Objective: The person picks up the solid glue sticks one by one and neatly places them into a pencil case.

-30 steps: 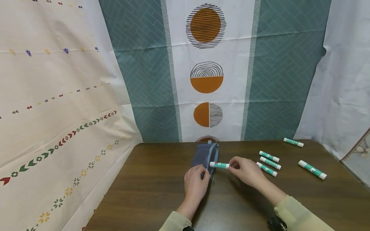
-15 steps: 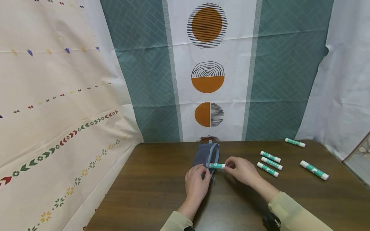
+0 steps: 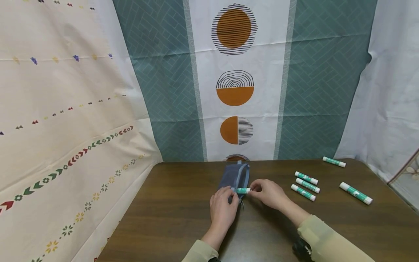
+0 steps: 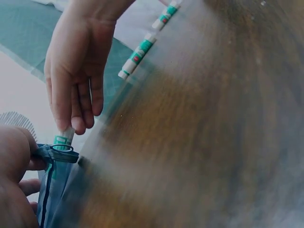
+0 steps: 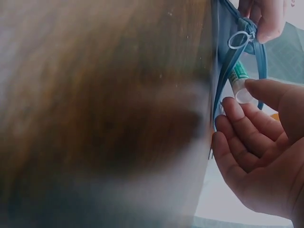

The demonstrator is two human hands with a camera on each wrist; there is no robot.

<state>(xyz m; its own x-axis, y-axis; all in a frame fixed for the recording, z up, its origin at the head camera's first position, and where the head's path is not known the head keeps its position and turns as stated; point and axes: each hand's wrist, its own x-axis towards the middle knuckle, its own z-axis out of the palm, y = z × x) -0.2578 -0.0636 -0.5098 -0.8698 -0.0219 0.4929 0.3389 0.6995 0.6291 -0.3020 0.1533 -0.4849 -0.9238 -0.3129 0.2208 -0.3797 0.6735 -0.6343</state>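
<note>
A blue zippered pouch (image 3: pixel 230 176) lies on the table with its mouth gaping to the right. My left hand (image 3: pixel 223 209) pinches the pouch's near edge, close to the zipper pull (image 5: pixel 240 40). In my right hand (image 3: pixel 269 193) a green-and-white glue stick (image 3: pixel 243 190) is held by its white end, between thumb and fingers. The glue stick's other end is inside the pouch opening, hidden by the fabric; in the right wrist view its white end (image 5: pixel 243 96) sticks out between the zipper edges.
Three glue sticks lie side by side to the right of my right hand, the nearest glue stick (image 3: pixel 303 192) closest to it. Another glue stick (image 3: pixel 334 162) is at the back edge, and one more glue stick (image 3: pixel 355 193) lies far right on the brown table (image 3: pixel 163 218).
My right hand has moved left, pushing the glue stick deeper into the pouch, so less of it shows. My left hand has kept its hold on the pouch edge.
</note>
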